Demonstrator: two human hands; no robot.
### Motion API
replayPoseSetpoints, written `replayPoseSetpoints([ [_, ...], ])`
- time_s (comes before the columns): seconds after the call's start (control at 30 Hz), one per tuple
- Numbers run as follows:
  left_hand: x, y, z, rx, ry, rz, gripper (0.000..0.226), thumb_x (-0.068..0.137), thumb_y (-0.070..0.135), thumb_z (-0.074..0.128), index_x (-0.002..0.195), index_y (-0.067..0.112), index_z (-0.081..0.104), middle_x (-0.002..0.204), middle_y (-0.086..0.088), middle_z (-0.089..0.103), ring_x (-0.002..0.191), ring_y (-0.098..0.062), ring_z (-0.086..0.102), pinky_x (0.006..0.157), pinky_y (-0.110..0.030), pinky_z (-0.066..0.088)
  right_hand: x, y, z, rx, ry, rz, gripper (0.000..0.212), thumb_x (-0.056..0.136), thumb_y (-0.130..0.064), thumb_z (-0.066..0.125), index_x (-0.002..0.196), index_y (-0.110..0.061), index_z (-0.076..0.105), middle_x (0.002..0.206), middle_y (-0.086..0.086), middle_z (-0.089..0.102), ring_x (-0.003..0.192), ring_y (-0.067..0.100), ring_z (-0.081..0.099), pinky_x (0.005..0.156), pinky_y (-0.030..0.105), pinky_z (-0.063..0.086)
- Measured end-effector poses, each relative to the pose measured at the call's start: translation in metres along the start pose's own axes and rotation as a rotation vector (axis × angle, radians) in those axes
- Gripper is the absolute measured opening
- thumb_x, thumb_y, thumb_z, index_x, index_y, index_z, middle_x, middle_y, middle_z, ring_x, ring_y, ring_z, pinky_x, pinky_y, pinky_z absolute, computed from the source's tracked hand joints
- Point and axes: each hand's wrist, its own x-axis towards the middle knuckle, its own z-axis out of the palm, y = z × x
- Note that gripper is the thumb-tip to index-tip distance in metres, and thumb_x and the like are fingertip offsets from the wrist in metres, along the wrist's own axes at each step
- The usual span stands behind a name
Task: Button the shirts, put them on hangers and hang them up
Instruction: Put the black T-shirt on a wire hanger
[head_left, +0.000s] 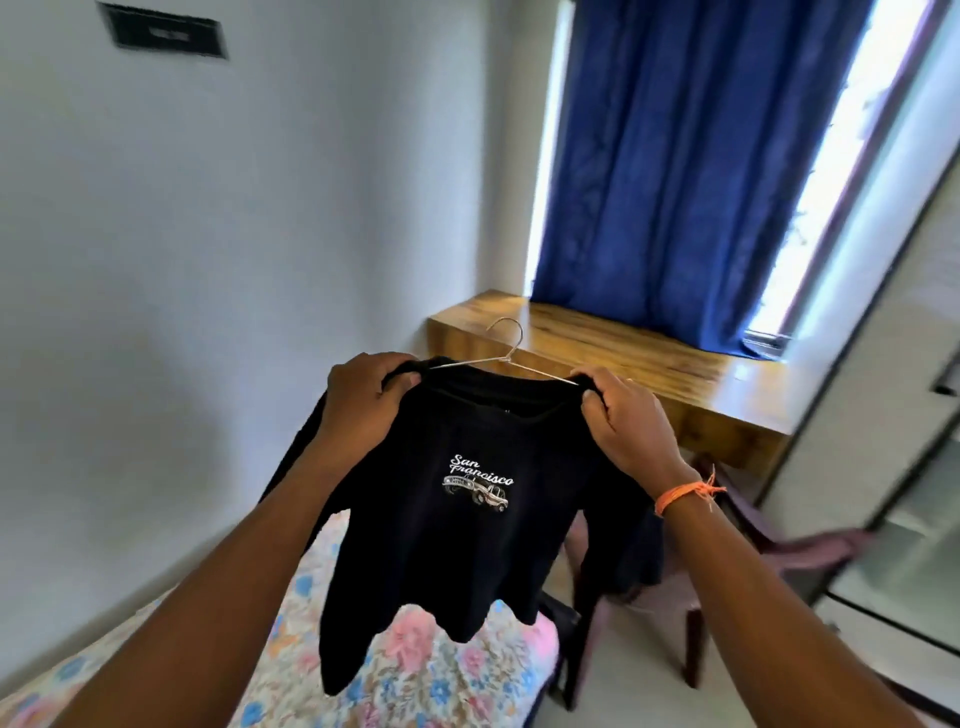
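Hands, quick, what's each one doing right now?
Left hand: grips the black shirt at its shoulder.
Right hand: grips the shirt's other shoulder, over the wire hanger.

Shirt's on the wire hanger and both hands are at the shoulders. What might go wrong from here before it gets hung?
1. Each hand, left and right, pinches only a shoulder of the black shirt; neither holds the wire hanger, so it may slip out through the neck.
2. Freeing a hand for the hook could let that shoulder slide off.
3. The hem hangs just above the floral bedspread and may drag.
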Motion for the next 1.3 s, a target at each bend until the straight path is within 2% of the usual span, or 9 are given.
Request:
replayPoseSetpoints([
  [0.13,0.011,0.051,0.069,-0.132,-0.098,0.069,0.02,0.092,0.019,0.063,0.109,0.019,0.073,0.103,0.002,0.073,0.095,-0.013,0.064,0.09,-0.027,0.046,-0.047,0.063,-0.058,-0.188,0.161,0.153,0.03,0.097,-0.036,0.055,0.104,-0.009,0.067,0.092,0.012,0.072,0.089,0.036,0.064,0.077,0.044,0.051],
  [0.23,0.019,0.092,0.128,-0.198,-0.2,0.149,0.022,0.09,0.026,0.063,0.107,0.019,0.074,0.102,0.001,0.075,0.097,-0.017,0.067,0.093,-0.033,0.049,-0.086,0.102,-0.103,-0.378,0.277,0.244,0.043,0.094,-0.049,0.047,0.087,-0.01,0.065,0.076,0.011,0.068,0.076,0.036,0.062,0.065,0.04,0.047],
  [0.53,0.019,0.235,0.305,-0.223,-0.295,0.347,0.017,0.091,0.024,0.065,0.106,0.024,0.072,0.101,0.002,0.075,0.1,-0.024,0.066,0.096,-0.042,0.043,-0.176,0.209,-0.227,-0.769,0.39,0.379,0.046,0.094,-0.054,0.045,0.086,-0.013,0.065,0.071,0.003,0.068,0.059,0.027,0.062,0.051,0.025,0.033],
  [0.7,0.01,0.329,0.4,-0.248,-0.378,0.332,0.021,0.091,0.025,0.065,0.111,0.02,0.069,0.105,-0.001,0.071,0.104,-0.024,0.063,0.084,-0.033,0.04,-0.201,0.29,-0.303,-0.938,0.408,0.356,0.048,0.094,-0.053,0.048,0.082,-0.01,0.067,0.068,0.006,0.068,0.057,0.031,0.064,0.047,0.031,0.045],
  [0.83,-0.005,0.405,0.469,-0.27,-0.345,0.254,0.038,0.09,0.021,0.067,0.124,0.009,0.057,0.123,-0.012,0.056,0.12,-0.033,0.045,0.103,-0.038,0.031,-0.216,0.354,-0.36,-1.033,0.449,0.323,0.052,0.096,-0.055,0.046,0.08,-0.011,0.069,0.07,0.005,0.07,0.059,0.029,0.065,0.047,0.029,0.047],
  [0.93,-0.022,0.457,0.514,-0.29,-0.267,0.144,0.043,0.088,0.022,0.069,0.124,0.009,0.051,0.126,-0.014,0.048,0.12,-0.035,0.042,0.101,-0.037,0.029,-0.23,0.396,-0.407,-1.083,0.458,0.323,0.049,0.096,-0.053,0.048,0.081,-0.011,0.068,0.068,0.005,0.069,0.057,0.028,0.064,0.047,0.028,0.045],
  [1.1,-0.039,0.539,0.605,-0.582,-0.739,-0.019,0.014,0.088,0.023,0.069,0.096,0.014,0.061,0.102,-0.013,0.065,0.096,-0.027,0.063,0.087,-0.036,0.05,-0.25,0.465,-0.472,-1.199,0.507,0.381,0.046,0.092,-0.05,0.052,0.081,-0.008,0.068,0.068,0.007,0.07,0.057,0.031,0.065,0.048,0.026,0.042],
  [1.2,-0.038,0.587,0.658,-0.785,-0.949,-0.203,0.037,0.093,0.03,0.065,0.124,0.011,0.055,0.112,-0.01,0.064,0.093,-0.02,0.063,0.075,-0.036,0.056,-0.252,0.511,-0.493,-1.226,0.512,0.425,0.054,0.096,-0.056,0.043,0.082,-0.01,0.068,0.071,0.007,0.072,0.062,0.032,0.067,0.049,0.027,0.044],
  [1.3,-0.015,0.637,0.708,-0.926,-0.976,-0.237,0.038,0.098,0.031,0.057,0.13,0.011,0.051,0.108,-0.003,0.061,0.094,-0.016,0.061,0.076,-0.033,0.057,-0.24,0.567,-0.508,-1.265,0.49,0.463,0.059,0.098,-0.058,0.034,0.081,-0.012,0.067,0.069,0.005,0.071,0.061,0.03,0.067,0.049,0.024,0.038],
])
